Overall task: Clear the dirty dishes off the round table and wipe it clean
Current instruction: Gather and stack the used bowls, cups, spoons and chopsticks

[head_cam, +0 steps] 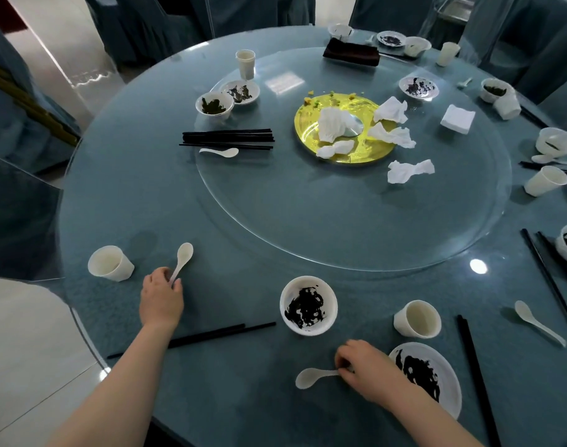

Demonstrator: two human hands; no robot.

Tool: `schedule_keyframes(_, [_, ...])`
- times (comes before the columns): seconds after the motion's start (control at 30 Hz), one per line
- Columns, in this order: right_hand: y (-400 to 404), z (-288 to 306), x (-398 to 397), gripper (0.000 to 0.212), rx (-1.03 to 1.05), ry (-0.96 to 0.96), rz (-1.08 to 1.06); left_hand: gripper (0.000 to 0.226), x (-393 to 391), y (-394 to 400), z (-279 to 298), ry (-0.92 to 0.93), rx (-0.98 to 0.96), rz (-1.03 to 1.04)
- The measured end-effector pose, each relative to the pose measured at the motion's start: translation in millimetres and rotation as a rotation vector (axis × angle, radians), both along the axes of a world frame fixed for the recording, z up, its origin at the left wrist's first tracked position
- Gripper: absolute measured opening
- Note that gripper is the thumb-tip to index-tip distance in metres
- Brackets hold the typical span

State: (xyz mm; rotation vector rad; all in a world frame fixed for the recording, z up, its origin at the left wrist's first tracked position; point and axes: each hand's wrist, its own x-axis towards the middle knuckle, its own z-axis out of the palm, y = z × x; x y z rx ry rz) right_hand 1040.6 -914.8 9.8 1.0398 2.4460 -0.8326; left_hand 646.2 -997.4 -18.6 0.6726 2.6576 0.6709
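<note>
— Two spoons held? 
— Yes: left hand (161, 296) pinches white spoon (183, 258) beside cup (110, 263); soiled bowl (308, 305) centre; right hand (366, 369) pinches second spoon (314, 376) by dirty plate (437, 375). 
— Writing? 
— None legible on round table (243, 221).

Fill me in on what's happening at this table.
A person is clearing a round table after a meal. The left hand holds one white spoon, and the right hand pinches another spoon by its handle. Dirty bowls, plates, cups, chopsticks and crumpled napkins are not yet cleared.
</note>
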Motion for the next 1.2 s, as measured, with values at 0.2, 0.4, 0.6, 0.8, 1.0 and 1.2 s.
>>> schedule_keyframes(0.2, [-4.4, 11.2, -20.1, 0.007, -0.108, 0.111, -0.114, 0.014, -12.2, 2.2, 1.1, -0.032, -0.102, -0.074])
schedule_keyframes(0.4, [-4.5, 41.0, -63.0, 0.008, -0.227, 0.314, -0.306, 0.007, 20.0, 4.0, 23.8, -0.308, 0.072, -0.037])
schedule_keyframes(0.6, [3.0, 62.2, -101.2, 0.008, -0.440, 0.487, -0.636, 0.006, 91.5, 2.5, 47.8, -0.607, 0.237, -0.077])
schedule_keyframes(0.8, [3.5, 62.7, -109.7, 0.010, -0.465, 0.560, -0.790, 0.011, 146.9, 4.5, 65.6, -0.638, 0.276, -0.293])
schedule_keyframes(1.0, [4.3, 67.5, -87.3, 0.007, -0.420, 0.562, -0.900, 0.013, 179.4, 14.2, 82.3, -0.731, 0.336, -0.348])
schedule_keyframes(1.2, [13.2, 76.8, -53.1, 0.009, -0.425, 0.582, -0.962, 0.019, 211.7, 29.5, 93.0, -0.788, 0.343, -0.424])
